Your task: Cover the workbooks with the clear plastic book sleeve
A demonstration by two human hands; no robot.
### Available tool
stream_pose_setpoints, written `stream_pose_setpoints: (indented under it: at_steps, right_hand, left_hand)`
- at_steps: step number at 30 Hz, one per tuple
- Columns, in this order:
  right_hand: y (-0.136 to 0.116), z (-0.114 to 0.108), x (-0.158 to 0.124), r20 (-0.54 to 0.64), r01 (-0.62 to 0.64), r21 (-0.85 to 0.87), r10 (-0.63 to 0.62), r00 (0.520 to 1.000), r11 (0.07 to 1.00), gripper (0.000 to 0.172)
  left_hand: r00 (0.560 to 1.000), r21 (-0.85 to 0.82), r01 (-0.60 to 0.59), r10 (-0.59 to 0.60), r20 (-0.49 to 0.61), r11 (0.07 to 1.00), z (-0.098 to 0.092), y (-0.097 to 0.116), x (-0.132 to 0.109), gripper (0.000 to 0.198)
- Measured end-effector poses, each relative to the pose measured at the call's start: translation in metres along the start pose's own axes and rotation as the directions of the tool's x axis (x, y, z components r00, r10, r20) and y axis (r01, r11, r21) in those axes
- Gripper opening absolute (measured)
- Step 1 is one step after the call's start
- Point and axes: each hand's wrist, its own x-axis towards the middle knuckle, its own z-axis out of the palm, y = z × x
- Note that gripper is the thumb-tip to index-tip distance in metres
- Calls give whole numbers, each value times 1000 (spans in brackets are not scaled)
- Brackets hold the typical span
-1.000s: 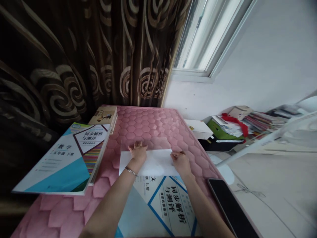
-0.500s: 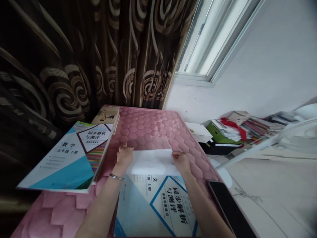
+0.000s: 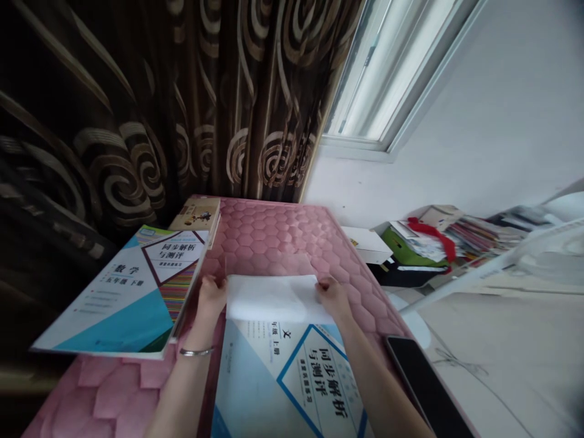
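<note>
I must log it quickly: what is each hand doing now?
Left hand: fingers curled on the left edge of the white sheet.
Right hand: pinching the sheet's right edge.

Head-worn view, forward-down, close

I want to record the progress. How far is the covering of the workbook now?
Done: a white flap lies folded over the workbook's far edge. In hand: left hand and right hand press its two ends. Left: most of the printed cover is bare, and the math workbook lies untouched.
</note>
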Motion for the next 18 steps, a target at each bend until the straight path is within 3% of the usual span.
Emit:
stream_pose_setpoints:
  at_steps: [4,9,11,14,18]
  right_hand:
    - [1,1,-1,-3,-24,9,24,1000,1000,25]
    - [-1,0,-3,-17,-50,6,50,999,999,25]
    - [-2,-1,-4,-22,-56,1,56,998,998,24]
    - [-5,-4,-4,-28,-37,-2,37,999,999,23]
    - [-9,-13,-5,-34,1,-20,-1,999,1000,26]
  left_hand:
    - [994,-16,-25,27,105,1000,-3,-9,-20,24]
    - [998,-151,61,-56,41,987,-1,-7,-40,34]
    - [994,-176,90,-78,75,980,-1,-5,-47,30]
    - [985,-115,108,-91,144,988,-3,0,-56,26]
    - [983,-10,121,-118,141,993,-2,5,-62,25]
